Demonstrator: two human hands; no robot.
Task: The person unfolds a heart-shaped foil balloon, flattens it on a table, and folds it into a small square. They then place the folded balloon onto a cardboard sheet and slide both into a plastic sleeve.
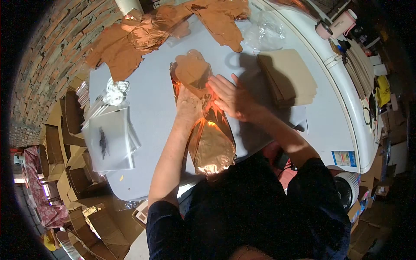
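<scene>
A long shiny copper foil balloon [214,143] lies flat on the white table [147,95], running from the middle of the table toward my body. My left hand [188,104] presses flat on its left side, fingers together. My right hand [229,97] lies flat on its right side, fingers spread, just beside the left hand. Both palms rest on the foil near its upper, matte-looking end [193,69]. Neither hand grips anything.
A heap of copper foil balloons [143,34] lies at the far left of the table. A stack of clear plastic bags [110,138] sits left, crumpled plastic [264,30] at the back, brown card sheets [290,76] right. Cardboard boxes [65,130] stand below.
</scene>
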